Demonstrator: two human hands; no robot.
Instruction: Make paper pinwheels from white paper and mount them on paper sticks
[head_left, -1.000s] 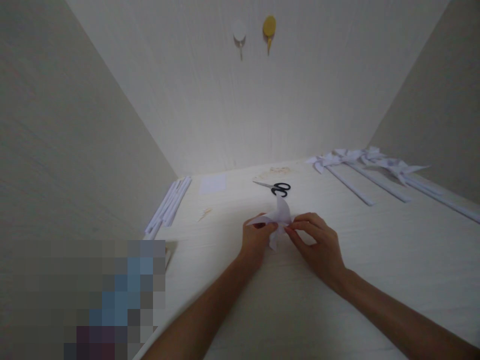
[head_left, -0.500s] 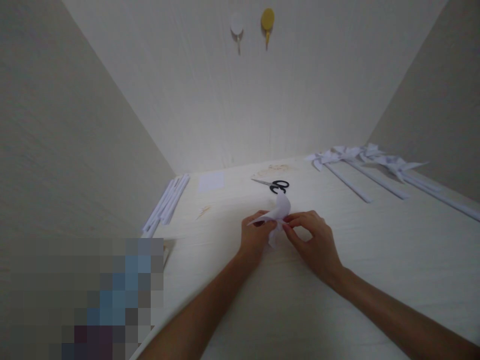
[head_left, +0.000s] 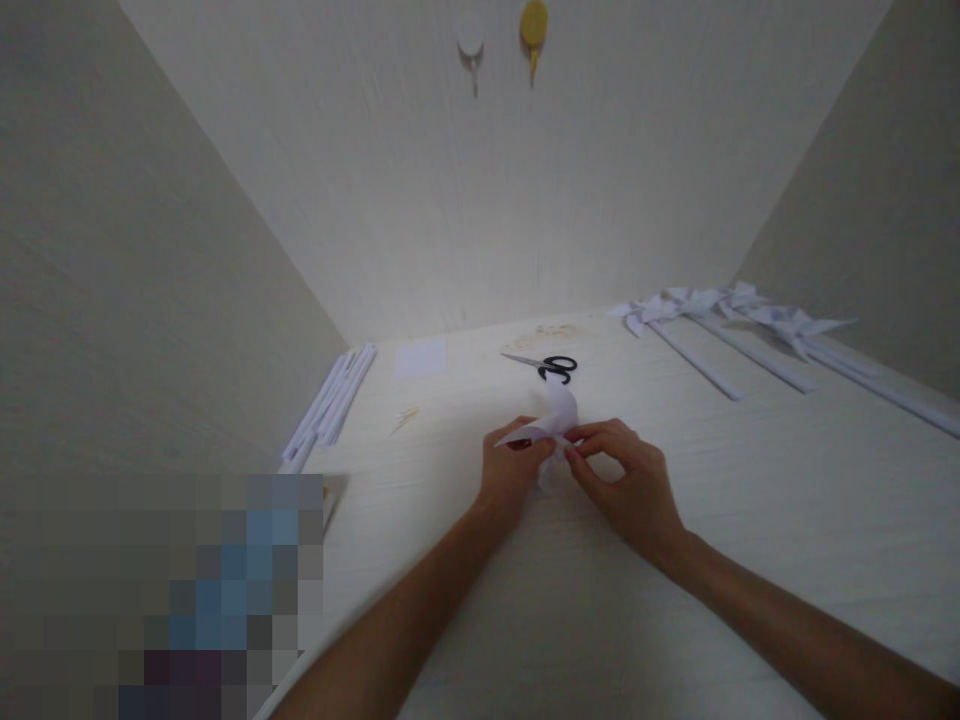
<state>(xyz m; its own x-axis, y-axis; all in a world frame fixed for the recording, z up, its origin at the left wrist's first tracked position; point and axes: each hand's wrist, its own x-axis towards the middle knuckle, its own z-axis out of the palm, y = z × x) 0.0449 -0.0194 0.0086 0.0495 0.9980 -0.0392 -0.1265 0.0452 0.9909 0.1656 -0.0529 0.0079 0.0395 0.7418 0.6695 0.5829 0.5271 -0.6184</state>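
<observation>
A white paper pinwheel (head_left: 561, 408) with curled blades is held between my two hands over the table. My left hand (head_left: 514, 465) is closed on its left side, the thumb pressed near the centre. With thumb and forefinger, my right hand (head_left: 619, 475) pinches a blade at the right of the centre. Parts of the lower blades show below the fingers; whatever lies behind the paper is hidden. Just beyond the pinwheel lie scissors (head_left: 551, 366) with black handles, the blades pointing left.
Finished-looking paper pinwheels (head_left: 705, 303) on white paper sticks lie at the back right. Rolled paper tubes (head_left: 334, 400) are stacked at the left edge. A square paper sheet (head_left: 420, 357), toothpick-like slivers (head_left: 405, 418) and tan scraps (head_left: 555, 331) lie towards the back wall.
The view has shifted slightly, so the background sits a little higher. Both hands keep their grip on the pinwheel, and its upper blade has tilted slightly.
</observation>
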